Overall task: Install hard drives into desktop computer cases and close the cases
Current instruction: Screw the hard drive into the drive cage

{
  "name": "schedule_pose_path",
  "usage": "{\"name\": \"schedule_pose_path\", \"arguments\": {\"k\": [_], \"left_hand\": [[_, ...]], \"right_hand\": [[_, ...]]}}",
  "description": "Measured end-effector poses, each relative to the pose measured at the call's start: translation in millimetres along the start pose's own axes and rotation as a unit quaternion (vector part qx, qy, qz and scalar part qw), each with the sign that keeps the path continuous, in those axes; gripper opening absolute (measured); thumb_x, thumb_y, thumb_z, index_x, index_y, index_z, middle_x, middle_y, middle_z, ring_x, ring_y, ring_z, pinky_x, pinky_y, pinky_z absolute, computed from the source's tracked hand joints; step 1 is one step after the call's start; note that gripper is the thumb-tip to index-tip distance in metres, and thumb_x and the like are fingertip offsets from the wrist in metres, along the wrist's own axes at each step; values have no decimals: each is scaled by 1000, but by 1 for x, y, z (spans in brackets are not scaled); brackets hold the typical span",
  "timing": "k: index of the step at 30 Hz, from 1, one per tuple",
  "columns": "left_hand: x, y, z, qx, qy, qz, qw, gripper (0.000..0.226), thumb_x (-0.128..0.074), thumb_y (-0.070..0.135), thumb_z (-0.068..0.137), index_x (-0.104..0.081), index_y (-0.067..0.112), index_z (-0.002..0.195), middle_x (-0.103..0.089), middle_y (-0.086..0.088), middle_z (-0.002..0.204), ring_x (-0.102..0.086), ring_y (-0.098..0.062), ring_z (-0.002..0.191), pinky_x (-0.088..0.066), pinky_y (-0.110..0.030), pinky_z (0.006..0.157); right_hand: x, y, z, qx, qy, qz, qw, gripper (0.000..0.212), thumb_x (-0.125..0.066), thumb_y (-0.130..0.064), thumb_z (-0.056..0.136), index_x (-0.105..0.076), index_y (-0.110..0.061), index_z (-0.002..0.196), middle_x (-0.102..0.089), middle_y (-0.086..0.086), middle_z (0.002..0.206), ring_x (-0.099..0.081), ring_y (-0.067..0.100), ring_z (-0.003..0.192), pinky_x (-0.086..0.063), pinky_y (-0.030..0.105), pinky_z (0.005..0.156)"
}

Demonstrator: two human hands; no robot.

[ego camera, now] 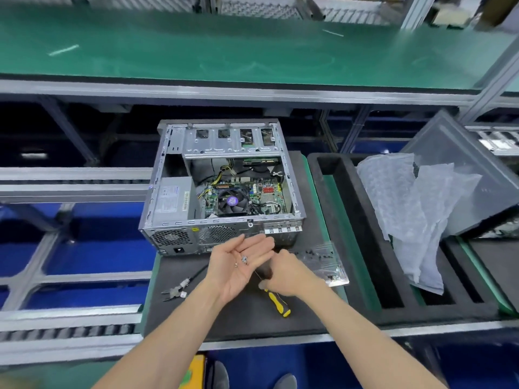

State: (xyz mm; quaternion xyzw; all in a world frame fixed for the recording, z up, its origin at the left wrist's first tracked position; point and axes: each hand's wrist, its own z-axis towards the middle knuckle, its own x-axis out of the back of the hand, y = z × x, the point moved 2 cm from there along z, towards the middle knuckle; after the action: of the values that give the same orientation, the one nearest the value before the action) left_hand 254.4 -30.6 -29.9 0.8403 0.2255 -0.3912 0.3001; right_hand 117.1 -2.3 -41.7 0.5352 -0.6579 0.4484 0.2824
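An open desktop computer case (pixel 222 186) lies on a black foam pad (pixel 244 315), its motherboard, fan and drive cage exposed. My left hand (pixel 241 265) is held palm up just in front of the case, fingers straight, with a few small screws (pixel 243 260) lying in the palm. My right hand (pixel 283 272) is beside it, fingers curled, over the shaft of a yellow-and-black screwdriver (pixel 278 303) lying on the pad; I cannot tell whether it holds anything. No hard drive is plainly visible outside the case.
A clear plastic bag of small parts (pixel 325 262) lies right of my hands. Pliers (pixel 175 290) rest on the pad's left. Another foam tray (pixel 365 248) to the right carries bubble wrap (pixel 407 214) and a grey case panel (pixel 460 169). Conveyor rails run left; a green bench behind.
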Motion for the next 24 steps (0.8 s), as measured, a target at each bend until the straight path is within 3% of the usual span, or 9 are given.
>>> {"name": "schedule_pose_path", "arguments": {"k": [3, 6, 9, 11, 14, 17, 20, 22, 24], "left_hand": [[0, 7, -10, -7, -7, -8, 1000, 42, -54, 17, 85, -70, -19, 100, -64, -38, 118, -69, -46, 105, -62, -49, 76], [0, 12, -20, -12, -20, -12, 1000, 42, -54, 17, 85, -71, -19, 101, -64, -38, 117, -69, -45, 105, -62, -49, 77], [-7, 17, -30, -29, -37, -16, 999, 41, -55, 18, 86, -72, -17, 100, -66, -36, 116, -69, -43, 106, -62, -47, 77], [-18, 26, -35, -60, -51, -18, 997, 39, -56, 19, 87, -73, -15, 98, -67, -34, 115, -70, -41, 107, -61, -44, 78], [-37, 46, -36, -125, -48, -47, 990, 34, -56, 15, 93, -76, -12, 91, -71, -31, 109, -71, -39, 105, -62, -41, 76], [-54, 66, -28, -173, -28, -77, 981, 34, -49, 13, 103, -70, -14, 101, -70, -30, 111, -71, -36, 106, -62, -41, 79], [-70, 75, -20, -169, -49, -79, 981, 31, -43, 5, 103, -58, -14, 123, -66, -29, 124, -67, -36, 116, -55, -43, 100], [-79, 76, -13, -153, -63, -90, 982, 37, -38, -5, 98, -53, -13, 131, -61, -30, 132, -60, -39, 126, -46, -45, 110], [-86, 77, -5, -142, -67, -110, 981, 48, -27, -12, 92, -47, -13, 135, -56, -32, 136, -54, -43, 130, -38, -47, 116]], "right_hand": [[-23, -10, 8, -8, -10, -51, 999, 53, -69, -36, 83, -54, -13, 128, -59, 16, 119, -57, 37, 111, -51, 41, 87], [-25, -13, 7, -35, -20, -48, 998, 43, -63, -28, 82, -53, -11, 120, -56, 15, 120, -57, 37, 113, -50, 41, 86], [-3, -17, -3, -9, -16, 4, 1000, 19, -62, -32, 78, -56, -14, 84, -58, 11, 90, -60, 32, 90, -49, 37, 73], [22, -19, -13, 27, 2, 93, 995, 24, -63, -25, 77, -51, -12, 60, -49, 6, 61, -47, 22, 61, -46, 38, 58], [69, -20, -26, 51, 13, 210, 976, 26, -60, -17, 84, -66, -18, 58, -53, -4, 49, -45, 9, 46, -41, 27, 49], [109, -22, -28, 52, 64, 291, 953, 28, -48, -16, 94, -61, -11, 70, -56, 2, 50, -60, 20, 45, -46, 25, 47], [142, -30, -15, 72, 161, 292, 940, 30, -42, -20, 100, -52, -6, 76, -53, 3, 50, -58, 21, 43, -46, 30, 43], [158, -37, -5, 89, 244, 256, 931, 29, -49, -23, 99, -56, -9, 74, -57, -4, 58, -54, 16, 53, -48, 35, 59], [168, -42, 4, 106, 288, 237, 922, 19, -61, -24, 93, -63, -16, 77, -61, -8, 67, -52, 10, 63, -45, 28, 64]]}}
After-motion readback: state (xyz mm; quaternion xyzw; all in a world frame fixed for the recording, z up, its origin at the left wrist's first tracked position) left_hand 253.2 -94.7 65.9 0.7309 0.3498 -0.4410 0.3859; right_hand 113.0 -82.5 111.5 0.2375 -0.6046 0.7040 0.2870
